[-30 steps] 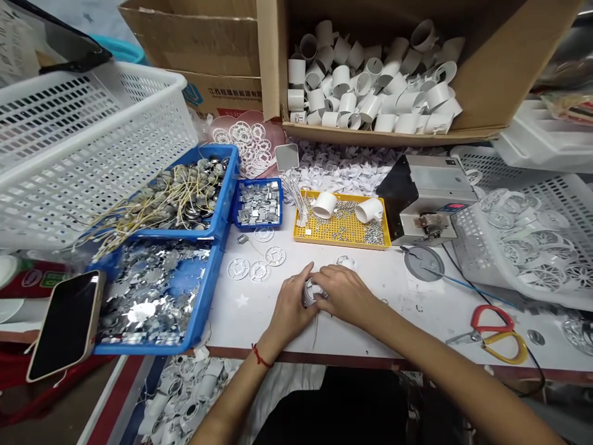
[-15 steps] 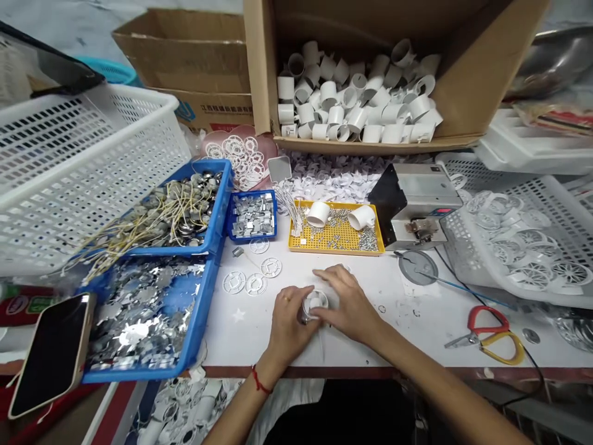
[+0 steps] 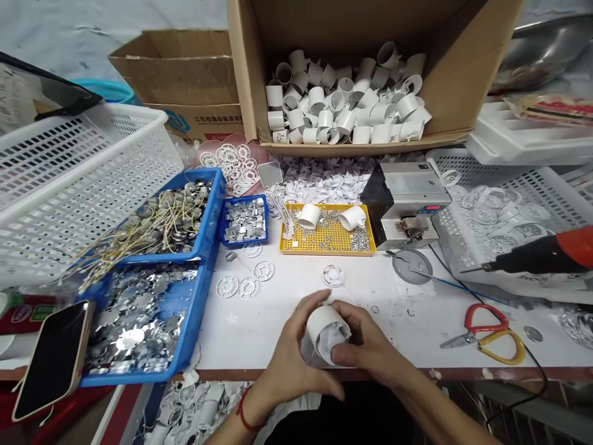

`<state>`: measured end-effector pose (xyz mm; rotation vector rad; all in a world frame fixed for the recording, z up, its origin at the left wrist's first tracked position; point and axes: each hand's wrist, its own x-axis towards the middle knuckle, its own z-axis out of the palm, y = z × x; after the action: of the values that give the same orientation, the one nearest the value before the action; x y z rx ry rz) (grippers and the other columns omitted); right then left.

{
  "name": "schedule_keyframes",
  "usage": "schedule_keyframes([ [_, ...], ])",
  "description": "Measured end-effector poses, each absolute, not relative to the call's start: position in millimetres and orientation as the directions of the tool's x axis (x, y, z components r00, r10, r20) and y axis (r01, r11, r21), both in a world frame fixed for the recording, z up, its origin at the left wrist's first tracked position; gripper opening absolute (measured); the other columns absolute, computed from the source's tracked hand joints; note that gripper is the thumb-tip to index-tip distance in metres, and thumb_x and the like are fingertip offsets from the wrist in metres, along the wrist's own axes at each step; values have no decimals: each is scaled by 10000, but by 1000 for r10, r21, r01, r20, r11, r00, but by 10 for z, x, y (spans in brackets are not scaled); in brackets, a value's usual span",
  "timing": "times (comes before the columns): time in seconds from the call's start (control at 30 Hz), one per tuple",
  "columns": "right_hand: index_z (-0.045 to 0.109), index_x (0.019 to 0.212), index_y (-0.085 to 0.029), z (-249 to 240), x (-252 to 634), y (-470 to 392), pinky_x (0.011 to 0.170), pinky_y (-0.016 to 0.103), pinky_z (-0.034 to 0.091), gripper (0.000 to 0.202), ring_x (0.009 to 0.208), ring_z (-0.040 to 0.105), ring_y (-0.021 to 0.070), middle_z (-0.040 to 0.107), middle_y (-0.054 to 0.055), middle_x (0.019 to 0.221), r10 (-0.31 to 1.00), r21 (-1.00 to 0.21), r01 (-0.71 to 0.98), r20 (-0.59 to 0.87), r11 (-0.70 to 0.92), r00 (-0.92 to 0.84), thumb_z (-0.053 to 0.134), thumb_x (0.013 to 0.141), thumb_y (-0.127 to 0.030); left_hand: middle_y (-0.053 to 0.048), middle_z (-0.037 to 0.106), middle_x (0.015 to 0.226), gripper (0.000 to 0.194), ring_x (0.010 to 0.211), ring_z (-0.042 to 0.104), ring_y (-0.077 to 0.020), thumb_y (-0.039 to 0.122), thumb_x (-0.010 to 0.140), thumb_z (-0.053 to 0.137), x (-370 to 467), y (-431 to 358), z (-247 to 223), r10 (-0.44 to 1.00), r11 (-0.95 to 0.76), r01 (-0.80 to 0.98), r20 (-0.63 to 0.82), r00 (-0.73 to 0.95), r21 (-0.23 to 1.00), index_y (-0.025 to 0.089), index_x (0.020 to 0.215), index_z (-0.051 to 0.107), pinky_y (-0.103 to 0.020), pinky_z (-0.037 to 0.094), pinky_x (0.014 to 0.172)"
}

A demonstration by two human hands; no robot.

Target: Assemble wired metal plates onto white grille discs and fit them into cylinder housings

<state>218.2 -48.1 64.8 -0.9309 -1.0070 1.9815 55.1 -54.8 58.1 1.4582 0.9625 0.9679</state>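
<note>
Between my hands, close to the table's front edge, is a white plastic cylinder housing [image 3: 324, 322]. Its open end is tipped toward me and shows white blade-like pieces inside. My left hand [image 3: 291, 361] curves round its left side, with the thumb stretched away below. My right hand [image 3: 368, 346] grips the right side, its thumb on the lower rim. Just beyond the hands lies a small white ring with a bladed centre [image 3: 333, 275]. Several flat white spoked rings [image 3: 249, 287] lie to the left on the table.
A yellow tray [image 3: 327, 251] holds screws and two white housings. Blue trays [image 3: 204, 296] with metal parts stand left. A metal machine [image 3: 410, 201], red-and-yellow-handled cutters [image 3: 479, 337] and a power screwdriver [image 3: 532, 253] are right. A carton [image 3: 241, 80] of housings stands behind.
My hands have come nearer the front edge and now hold the tilted housing. The bladed ring now shows on the table beyond them. A screwdriver has come into view at right.
</note>
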Motion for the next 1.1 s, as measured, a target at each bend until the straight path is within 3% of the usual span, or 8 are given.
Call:
schedule_keyframes([
  [0.13,632,957,-177,658,2129,-509,648,247,412,475,725,517,137,593,-6,797,882,-866,-296,-283,-404,-376,824,610,-440,-69,697,895,977,752,647,-212,708,443,806,825,-581,627,957,218,-236,-159,244,947,165,1227,595,-301,542,662],
  [0.43,719,919,-218,850,2224,-712,667,264,459,454,782,582,178,682,7,850,835,-779,-323,-437,-537,-336,872,493,-257,-137,662,1215,646,1077,646,-329,615,689,715,1043,-837,727,989,-138,-156,144,25,978,201,1178,636,-419,550,908],
  [0.57,690,794,-175,588,2240,-464,622,269,454,380,663,559,153,642,6,696,852,-745,-414,-445,-523,-275,866,522,-373,-119,722,947,706,867,679,-304,665,670,697,974,-506,587,964,175,-3,-171,204,985,140,1141,650,-433,567,790],
  [0.67,609,1128,-230,549,2372,-245,637,291,484,554,700,605,164,675,26,875,906,-782,-458,-367,-424,-212,786,666,-479,-141,611,1280,698,1127,592,-321,638,761,622,763,80,612,929,-32,186,-39,367,982,191,1295,561,-466,516,918],
  [0.73,494,1277,-291,581,2494,-165,652,298,498,623,737,632,168,670,24,955,931,-831,-421,-330,-364,-155,726,740,-503,-149,481,1419,597,1312,437,-320,554,834,572,630,561,674,954,-281,457,194,229,844,201,1315,538,-504,401,1056],
  [0.8,485,1284,-307,603,2591,-135,717,292,506,635,785,636,156,654,4,956,934,-863,-359,-339,-356,-110,760,726,-435,-196,489,1369,609,1293,440,-328,475,848,580,579,1025,721,941,-327,700,289,177,635,139,1350,499,-509,343,1090],
  [0.93,513,1264,-283,582,2647,-125,684,262,507,696,701,579,112,605,-43,852,939,-916,-243,-340,-320,42,831,646,-332,-238,580,1225,702,1180,517,-391,491,808,633,761,1613,686,957,-282,898,158,241,339,68,1343,471,-551,367,1013],
  [1.1,576,1171,-219,617,2685,-116,756,333,536,556,873,619,196,641,42,981,967,-977,-36,-213,-210,139,791,691,-402,-211,648,1070,486,1062,588,-353,365,806,642,861,1533,575,959,-284,903,110,262,322,66,1178,553,-505,410,954],
])
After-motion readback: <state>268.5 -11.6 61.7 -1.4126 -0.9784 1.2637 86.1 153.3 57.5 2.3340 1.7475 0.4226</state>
